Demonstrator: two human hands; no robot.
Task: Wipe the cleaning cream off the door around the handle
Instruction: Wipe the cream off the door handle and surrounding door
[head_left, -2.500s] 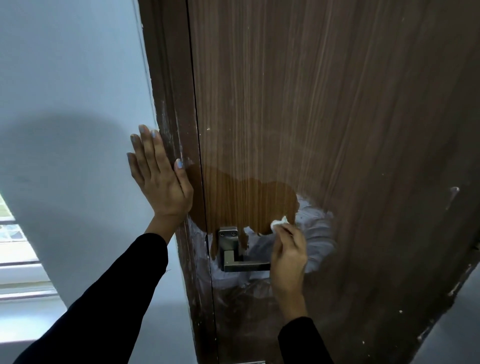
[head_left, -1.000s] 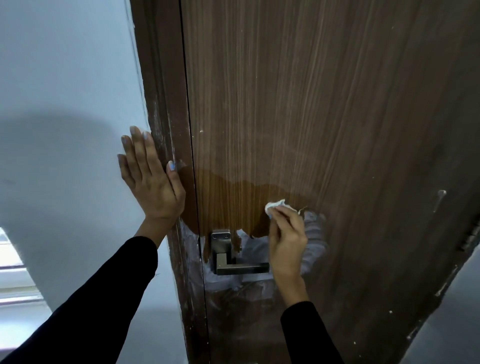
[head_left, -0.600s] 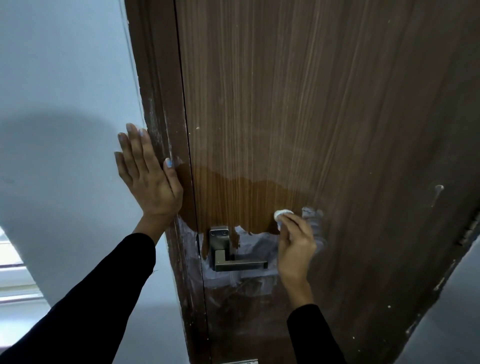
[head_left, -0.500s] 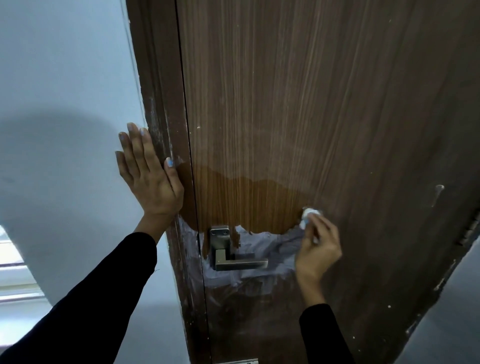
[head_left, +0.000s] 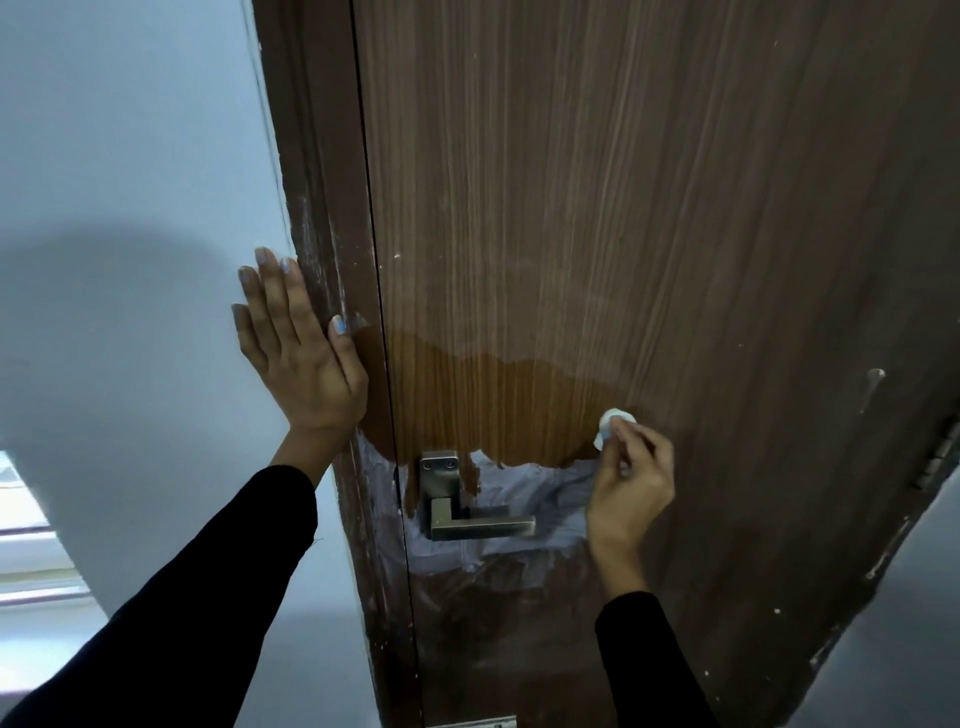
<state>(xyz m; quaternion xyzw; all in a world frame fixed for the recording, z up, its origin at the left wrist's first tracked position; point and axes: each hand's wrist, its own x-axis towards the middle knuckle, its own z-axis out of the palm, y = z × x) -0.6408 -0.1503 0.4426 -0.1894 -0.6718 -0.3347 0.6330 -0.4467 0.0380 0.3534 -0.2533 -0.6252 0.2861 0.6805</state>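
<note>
A brown wood-grain door (head_left: 649, 208) fills the view. Its steel lever handle (head_left: 467, 512) sits low at the centre. White cleaning cream (head_left: 540, 483) is smeared around and below the handle. Above the handle lies a darker, wiped patch (head_left: 493, 400). My right hand (head_left: 631, 480) presses a small white wad of tissue (head_left: 610, 423) against the door, at the right edge of the wiped patch, to the upper right of the handle. My left hand (head_left: 296, 348) lies flat, fingers spread, on the wall beside the door frame (head_left: 322, 182).
A pale blue wall (head_left: 130, 156) stands left of the frame. A window (head_left: 26, 519) shows at the lower left. White streaks mark the frame near my left hand. Door hinges (head_left: 940, 457) appear at the right edge.
My right hand has slid the tissue from just above the handle out to the right, and the cream patch right of the handle has shrunk. My left hand stays on the wall.
</note>
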